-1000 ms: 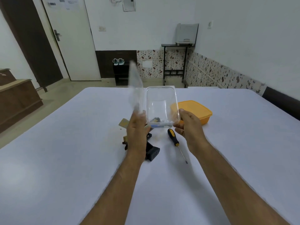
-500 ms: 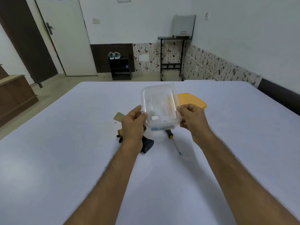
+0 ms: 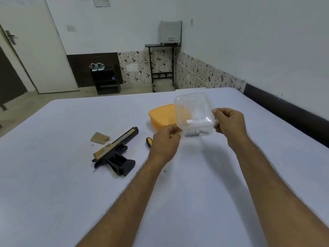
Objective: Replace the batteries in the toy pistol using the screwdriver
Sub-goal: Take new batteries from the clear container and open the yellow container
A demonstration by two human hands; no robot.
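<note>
Both hands hold a clear plastic box (image 3: 194, 111) with its lid on, tilted above the table; several batteries (image 3: 195, 133) lie along its lower edge. My left hand (image 3: 164, 142) pinches the box's lower left corner, and my right hand (image 3: 229, 123) grips its right side. The black and gold toy pistol (image 3: 115, 150) lies on the white table to the left, its grip compartment open. Its gold cover piece (image 3: 99, 138) rests beside the barrel, with a tiny screw near it. The screwdriver's yellow-black handle (image 3: 149, 141) peeks out beside my left hand, which hides most of the shaft.
An orange container (image 3: 161, 115) sits on the table (image 3: 53, 193) just behind the clear box. Beyond the table's far edge are a black shoe shelf, a metal stand and a door. A wall runs close along the right.
The clear lid, held up in my left hand one second ago, is now closed on the box. Both hands and the box have shifted right, uncovering the pistol.
</note>
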